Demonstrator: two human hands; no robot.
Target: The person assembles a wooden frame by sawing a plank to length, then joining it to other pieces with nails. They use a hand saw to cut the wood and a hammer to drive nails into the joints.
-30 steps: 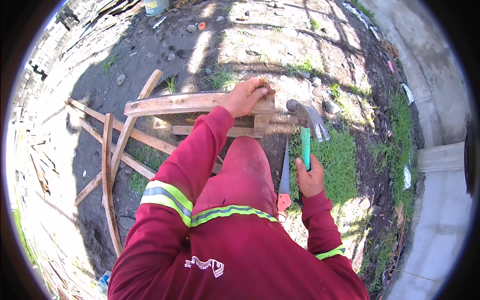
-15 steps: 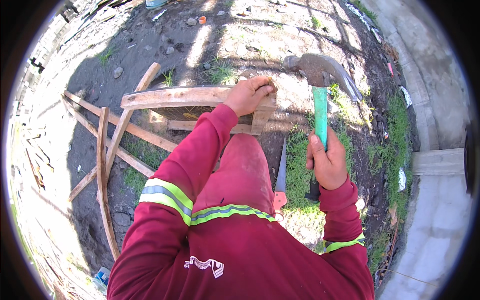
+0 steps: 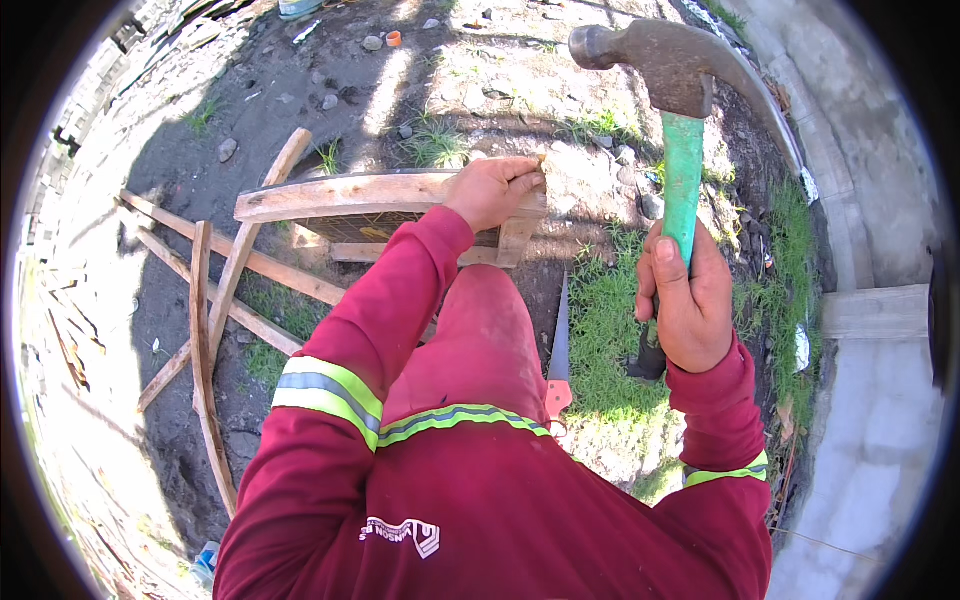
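My right hand (image 3: 690, 300) is wrapped round the green handle of a claw hammer (image 3: 683, 180), held raised with its metal head up and away from the wood. My left hand (image 3: 490, 193) rests on the right end of a wooden frame (image 3: 350, 197) with mesh inside it. Its thumb and forefinger are pinched together at the frame's corner; whatever lies between the fingertips is too small to make out. Just right of my leg, a handsaw (image 3: 559, 345) with a red-orange handle lies on the ground.
Several loose wooden strips (image 3: 228, 285) cross each other on the dirt at the left. Grass (image 3: 610, 340) grows below the hammer. A concrete strip (image 3: 870, 420) runs along the right side. Stones and a small orange ring (image 3: 394, 39) lie on the ground ahead.
My right hand has lifted the hammer up and to the right, so its head looks bigger and nearer. My left hand stays pinched at the frame's corner.
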